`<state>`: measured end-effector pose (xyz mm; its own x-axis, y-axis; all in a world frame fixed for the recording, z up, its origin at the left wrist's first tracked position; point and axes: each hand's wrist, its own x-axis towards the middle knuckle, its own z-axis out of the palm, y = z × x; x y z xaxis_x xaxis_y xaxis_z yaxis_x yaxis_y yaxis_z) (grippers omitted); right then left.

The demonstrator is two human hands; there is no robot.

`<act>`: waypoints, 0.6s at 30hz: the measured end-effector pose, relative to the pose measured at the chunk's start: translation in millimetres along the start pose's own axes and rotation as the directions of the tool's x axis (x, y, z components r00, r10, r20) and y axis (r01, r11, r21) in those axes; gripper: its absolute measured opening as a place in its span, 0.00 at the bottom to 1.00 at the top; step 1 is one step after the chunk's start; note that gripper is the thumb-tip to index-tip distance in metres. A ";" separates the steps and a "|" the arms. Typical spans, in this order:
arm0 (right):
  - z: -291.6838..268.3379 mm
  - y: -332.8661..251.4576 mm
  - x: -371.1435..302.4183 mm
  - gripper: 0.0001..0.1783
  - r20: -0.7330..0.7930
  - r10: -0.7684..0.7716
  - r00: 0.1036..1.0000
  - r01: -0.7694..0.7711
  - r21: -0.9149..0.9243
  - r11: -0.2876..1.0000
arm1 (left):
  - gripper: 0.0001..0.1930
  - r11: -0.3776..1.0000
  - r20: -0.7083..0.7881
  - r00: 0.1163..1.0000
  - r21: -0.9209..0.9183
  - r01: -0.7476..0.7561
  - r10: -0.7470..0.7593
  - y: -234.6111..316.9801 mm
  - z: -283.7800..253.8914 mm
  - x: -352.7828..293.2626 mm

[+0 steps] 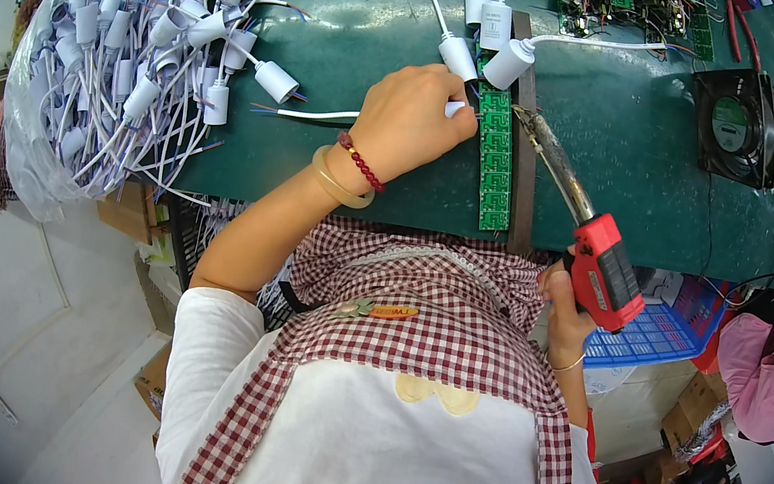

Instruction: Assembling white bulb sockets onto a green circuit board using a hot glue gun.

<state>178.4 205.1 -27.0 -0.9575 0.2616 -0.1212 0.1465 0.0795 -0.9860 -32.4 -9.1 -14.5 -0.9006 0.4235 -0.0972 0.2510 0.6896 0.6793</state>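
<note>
My left hand is closed on a white lamp socket, mostly hidden by the fingers, at the left edge of a long green circuit board strip. A white cable with bare coloured wire ends comes out to the left of that hand. My right hand grips a red and black soldering iron. Its tip points up and left, close to the strip's right edge. Several white lamp sockets with cables, one of them the nearest socket, lie over the strip's far end.
A dark bar lies along the strip's right side. On the left, a big pile of white corded sockets sits on clear plastic. Wired circuit boards lie at the back, a black fan stands right, and a blue basket is below the table edge.
</note>
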 end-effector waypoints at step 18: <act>-0.6 -18.8 13.0 0.20 -0.179 -0.067 0.982 0.089 0.118 0.989 | 0.14 0.576 -0.067 0.759 0.694 -0.431 0.648 21.8 -43.7 -2.0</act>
<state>163.3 207.5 -10.0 -0.9054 0.4232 -0.0321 0.0299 -0.0119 -0.9995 -40.6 -20.6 32.3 -0.5445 0.7289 0.4150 0.7790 0.6229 -0.0717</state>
